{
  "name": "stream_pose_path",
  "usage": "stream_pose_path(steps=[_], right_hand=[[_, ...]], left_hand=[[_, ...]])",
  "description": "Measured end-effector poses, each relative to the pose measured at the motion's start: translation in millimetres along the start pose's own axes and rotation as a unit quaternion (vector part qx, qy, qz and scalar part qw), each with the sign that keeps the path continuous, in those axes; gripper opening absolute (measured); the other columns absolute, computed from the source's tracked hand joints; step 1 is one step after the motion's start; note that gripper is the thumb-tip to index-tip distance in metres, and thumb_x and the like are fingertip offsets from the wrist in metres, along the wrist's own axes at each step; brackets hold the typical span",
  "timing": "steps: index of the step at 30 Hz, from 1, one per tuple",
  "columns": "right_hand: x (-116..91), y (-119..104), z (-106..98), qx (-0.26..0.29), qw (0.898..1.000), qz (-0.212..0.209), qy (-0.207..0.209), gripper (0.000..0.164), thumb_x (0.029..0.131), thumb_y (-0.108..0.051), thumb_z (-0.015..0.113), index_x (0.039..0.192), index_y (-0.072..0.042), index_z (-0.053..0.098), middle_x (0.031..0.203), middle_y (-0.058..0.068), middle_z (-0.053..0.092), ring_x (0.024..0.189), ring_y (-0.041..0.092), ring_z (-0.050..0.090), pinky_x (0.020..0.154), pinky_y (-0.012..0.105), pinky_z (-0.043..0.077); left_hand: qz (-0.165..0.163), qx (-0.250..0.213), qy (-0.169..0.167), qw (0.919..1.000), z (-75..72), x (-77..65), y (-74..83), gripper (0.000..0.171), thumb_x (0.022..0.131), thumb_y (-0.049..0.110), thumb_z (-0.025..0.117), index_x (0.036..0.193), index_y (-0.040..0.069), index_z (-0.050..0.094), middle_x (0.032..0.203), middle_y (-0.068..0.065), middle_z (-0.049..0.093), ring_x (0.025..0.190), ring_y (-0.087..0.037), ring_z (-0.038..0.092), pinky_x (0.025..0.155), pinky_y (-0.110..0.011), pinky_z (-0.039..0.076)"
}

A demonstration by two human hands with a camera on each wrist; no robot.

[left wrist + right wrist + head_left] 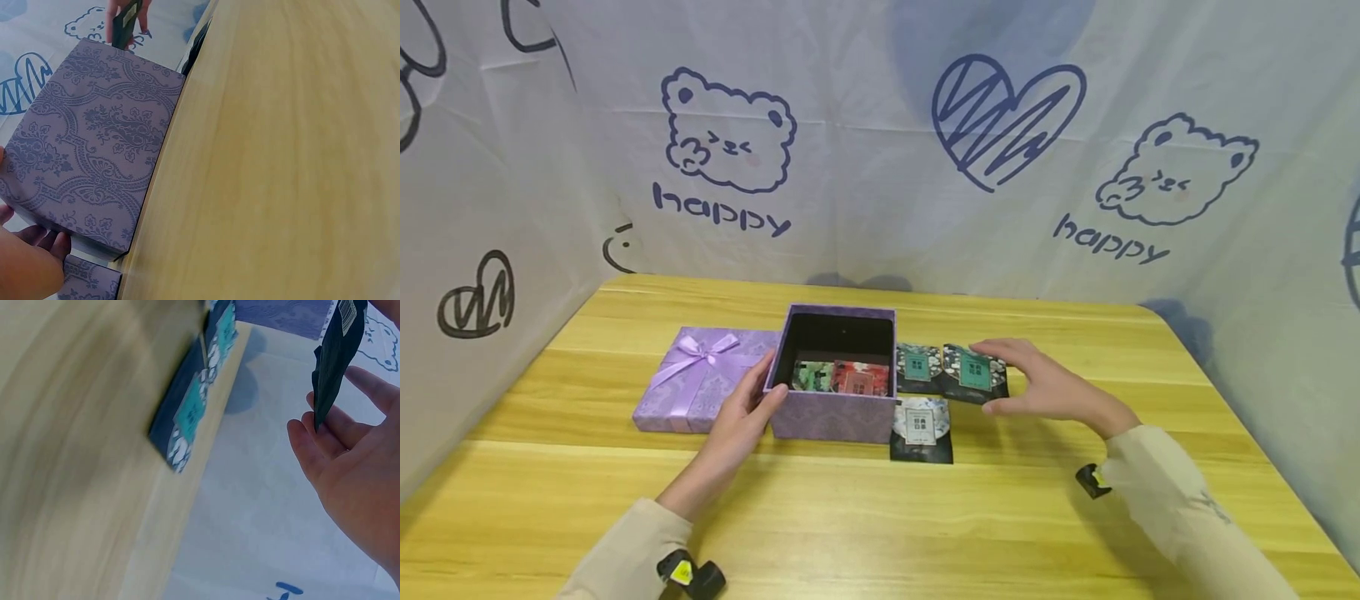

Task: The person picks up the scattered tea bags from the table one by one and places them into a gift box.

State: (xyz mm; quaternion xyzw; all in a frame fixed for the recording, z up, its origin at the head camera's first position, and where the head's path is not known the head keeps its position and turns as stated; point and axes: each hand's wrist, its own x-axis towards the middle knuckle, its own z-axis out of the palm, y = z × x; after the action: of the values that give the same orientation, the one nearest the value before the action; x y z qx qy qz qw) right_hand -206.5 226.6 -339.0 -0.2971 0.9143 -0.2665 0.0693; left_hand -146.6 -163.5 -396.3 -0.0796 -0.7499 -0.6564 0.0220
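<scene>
An open purple patterned gift box (pixel 835 418) stands on the table with a black inside. My left hand (pixel 747 406) holds it at the left side, with the thumb at the front left corner. Inside lie a green tea packet (pixel 812 376) and a red tea packet (pixel 861 379). My right hand (pixel 1043 385) pinches a dark tea packet with a teal label (pixel 975 373) by its edge. In the right wrist view the held packet (pixel 337 359) is raised above the table, its barcode side showing. Other teal-labelled packets (pixel 189 412) lie below it, beside the box.
The purple lid with a ribbon bow (pixel 702 354) lies left of the box. A packet with a white label (pixel 921 429) rests at the box's front right corner. Printed cloth (pixel 865 150) hangs behind the wooden table (pixel 880 517) and along its sides.
</scene>
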Motion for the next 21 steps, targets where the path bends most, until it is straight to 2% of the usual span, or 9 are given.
stream_pose_path(steps=[15,21], right_hand=[[24,-24,-1,-0.021,0.999,-0.027,-0.021,0.076,0.084,-0.037,0.074,0.147,-0.011,0.041,0.151,0.016,0.034,0.136,0.038,0.028,0.104,0.065,0.028],[30,-34,-3,-0.025,0.999,-0.036,-0.028,0.076,0.083,-0.035,0.074,0.148,-0.012,0.04,0.151,0.016,0.034,0.137,0.037,0.028,0.103,0.065,0.028]], left_hand=[[0.006,0.006,0.003,1.0,0.0,0.7,0.4,0.059,0.103,0.014,0.048,0.153,0.002,0.021,0.156,-0.02,0.02,0.136,-0.038,0.03,0.111,-0.046,0.025],[0.008,0.008,0.003,0.9999,0.0,0.5,0.7,0.059,0.103,0.014,0.048,0.153,0.002,0.021,0.156,-0.021,0.021,0.137,-0.038,0.03,0.111,-0.046,0.025]])
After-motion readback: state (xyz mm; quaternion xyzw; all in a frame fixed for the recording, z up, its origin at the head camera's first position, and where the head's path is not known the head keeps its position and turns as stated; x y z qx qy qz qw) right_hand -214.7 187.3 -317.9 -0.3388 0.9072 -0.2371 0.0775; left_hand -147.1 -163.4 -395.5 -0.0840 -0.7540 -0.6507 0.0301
